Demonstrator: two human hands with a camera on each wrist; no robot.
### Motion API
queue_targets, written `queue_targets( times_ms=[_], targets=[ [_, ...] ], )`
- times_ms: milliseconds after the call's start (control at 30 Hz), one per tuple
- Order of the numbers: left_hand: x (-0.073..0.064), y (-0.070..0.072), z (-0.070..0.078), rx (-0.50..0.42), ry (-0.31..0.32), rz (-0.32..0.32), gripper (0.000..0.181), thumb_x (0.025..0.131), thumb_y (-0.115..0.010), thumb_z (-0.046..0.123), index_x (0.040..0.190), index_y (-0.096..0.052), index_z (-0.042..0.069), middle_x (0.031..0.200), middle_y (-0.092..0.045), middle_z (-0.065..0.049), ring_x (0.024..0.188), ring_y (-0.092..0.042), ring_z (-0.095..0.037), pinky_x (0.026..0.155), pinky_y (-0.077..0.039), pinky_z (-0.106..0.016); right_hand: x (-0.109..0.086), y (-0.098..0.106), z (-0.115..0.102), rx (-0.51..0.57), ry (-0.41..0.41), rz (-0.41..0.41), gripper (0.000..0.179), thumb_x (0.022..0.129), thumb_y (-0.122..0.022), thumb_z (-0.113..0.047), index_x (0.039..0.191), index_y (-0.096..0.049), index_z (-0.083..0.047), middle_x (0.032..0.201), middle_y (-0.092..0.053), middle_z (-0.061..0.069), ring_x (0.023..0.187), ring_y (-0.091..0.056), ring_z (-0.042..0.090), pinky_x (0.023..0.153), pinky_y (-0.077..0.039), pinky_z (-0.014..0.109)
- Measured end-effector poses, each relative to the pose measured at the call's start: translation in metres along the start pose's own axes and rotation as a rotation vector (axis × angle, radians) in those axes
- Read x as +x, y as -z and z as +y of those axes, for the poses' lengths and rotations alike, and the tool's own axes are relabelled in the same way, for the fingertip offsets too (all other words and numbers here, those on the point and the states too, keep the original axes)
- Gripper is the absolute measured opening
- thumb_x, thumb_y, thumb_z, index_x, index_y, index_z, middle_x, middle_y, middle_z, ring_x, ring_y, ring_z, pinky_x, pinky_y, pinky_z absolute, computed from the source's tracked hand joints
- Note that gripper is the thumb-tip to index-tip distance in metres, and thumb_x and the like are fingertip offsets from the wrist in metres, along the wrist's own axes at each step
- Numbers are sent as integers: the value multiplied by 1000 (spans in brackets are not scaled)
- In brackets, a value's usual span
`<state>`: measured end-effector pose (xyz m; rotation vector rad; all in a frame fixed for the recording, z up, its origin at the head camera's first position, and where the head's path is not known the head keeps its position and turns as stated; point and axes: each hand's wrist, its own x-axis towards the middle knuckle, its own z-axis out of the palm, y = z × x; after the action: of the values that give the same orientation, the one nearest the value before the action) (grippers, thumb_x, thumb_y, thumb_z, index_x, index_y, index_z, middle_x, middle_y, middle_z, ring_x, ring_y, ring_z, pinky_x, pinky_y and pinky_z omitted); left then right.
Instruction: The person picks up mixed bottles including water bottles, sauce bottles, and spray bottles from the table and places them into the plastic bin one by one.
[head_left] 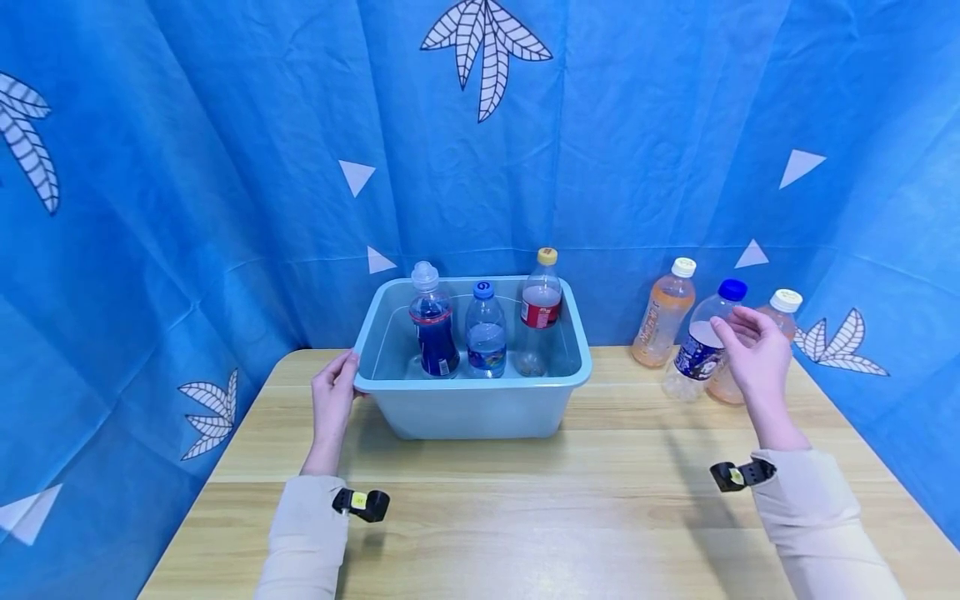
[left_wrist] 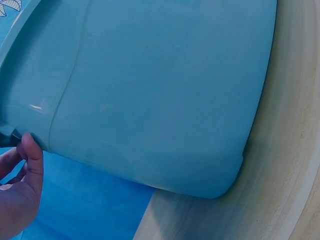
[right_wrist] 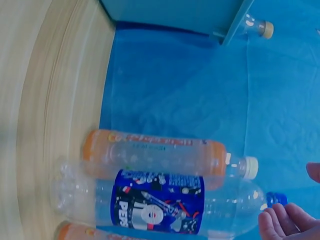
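My left hand [head_left: 334,400] grips the left rim of a light blue plastic bin [head_left: 468,410], thumb and fingers at its edge in the left wrist view. Over on the right, my right hand [head_left: 759,358] hovers near a clear Pepsi bottle [head_left: 697,354] with a dark blue label. Its thumb and fingers are apart; in the right wrist view the fingertips [right_wrist: 270,220] are close to the bottle's blue cap, and touch cannot be told. Inside the bin stand a dark blue bottle [head_left: 437,337], a small blue-capped bottle [head_left: 486,333] and a yellow-capped bottle with a red label [head_left: 542,304].
Two orange-tinted, white-capped bottles [head_left: 664,312] flank the Pepsi bottle, one partly behind my right hand. Everything stands on a wooden table [head_left: 555,508]. A blue patterned curtain [head_left: 637,150] hangs directly behind the bin and bottles.
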<state>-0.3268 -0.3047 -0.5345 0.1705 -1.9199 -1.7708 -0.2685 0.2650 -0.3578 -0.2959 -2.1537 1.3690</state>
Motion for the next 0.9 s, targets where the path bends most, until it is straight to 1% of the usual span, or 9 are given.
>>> queue_targets(
  times_ms=[100, 233, 500, 567, 667, 700, 800, 867, 900],
  targets=[
    [0, 0, 1, 0, -2, 2, 40, 82, -55, 49, 112, -62, 24, 101, -58, -9, 64, -57, -24, 49, -50, -27, 4, 3, -2, -35, -44, 11, 50, 84, -60, -26, 124, -47, 0, 116, -52, 14, 95, -52, 7, 86, -42, 19],
    [-1, 0, 0, 17, 2, 2, 39, 82, -54, 50, 112, -62, 25, 100, -58, -7, 65, -57, -25, 50, -50, -27, 8, 6, -3, -64, -71, 19, 53, 85, -58, -31, 127, -44, -2, 123, -48, 15, 107, -49, 19, 90, -40, 24],
    [-1, 0, -1, 32, -1, 3, 39, 82, -53, 51, 113, -61, 28, 101, -59, -5, 67, -58, -27, 51, -51, -29, 18, 5, -1, -69, -74, 49, 54, 83, -60, -31, 127, -45, -4, 125, -48, 14, 111, -48, 25, 92, -39, 27],
    [-1, 0, 0, 41, 11, -5, 40, 82, -52, 52, 114, -60, 29, 103, -58, -4, 68, -58, -25, 53, -51, -27, 21, 4, 0, -74, -75, 48, 54, 83, -60, -32, 127, -45, -3, 125, -48, 14, 111, -48, 27, 93, -39, 28],
    [-6, 1, 12, 28, 47, -24, 42, 83, -52, 50, 117, -59, 26, 106, -57, -5, 69, -59, -21, 54, -51, -25, 23, 3, 0, -78, -80, 47, 55, 83, -60, -33, 127, -45, -2, 125, -48, 15, 111, -47, 28, 93, -39, 30],
    [-15, -1, 32, -12, 50, -50, 41, 85, -52, 45, 118, -59, 22, 106, -57, -7, 68, -58, -19, 55, -51, -25, 23, 2, 0, -80, -84, 47, 56, 83, -60, -33, 127, -45, -2, 125, -48, 16, 111, -47, 28, 93, -38, 30],
    [-25, -1, 55, -69, 74, -74, 40, 87, -54, 38, 119, -58, 14, 106, -57, -11, 66, -58, -19, 55, -51, -27, 26, 1, 0, -77, -112, 42, 57, 83, -59, -33, 128, -44, -2, 127, -46, 16, 113, -45, 28, 95, -37, 30],
    [-29, -2, 64, -67, 94, -77, 41, 87, -54, 37, 120, -57, 13, 106, -56, -12, 66, -58, -18, 55, -51, -26, 28, 0, 1, -73, -132, 34, 59, 82, -60, -34, 129, -42, -3, 128, -44, 16, 114, -44, 27, 95, -36, 29],
    [-30, -2, 66, -47, 104, -77, 41, 87, -53, 40, 120, -57, 15, 106, -57, -9, 67, -58, -17, 56, -51, -25, 29, 0, 1, -72, -141, 29, 60, 82, -59, -35, 130, -42, -3, 129, -43, 16, 115, -43, 27, 96, -35, 30]
  ],
)
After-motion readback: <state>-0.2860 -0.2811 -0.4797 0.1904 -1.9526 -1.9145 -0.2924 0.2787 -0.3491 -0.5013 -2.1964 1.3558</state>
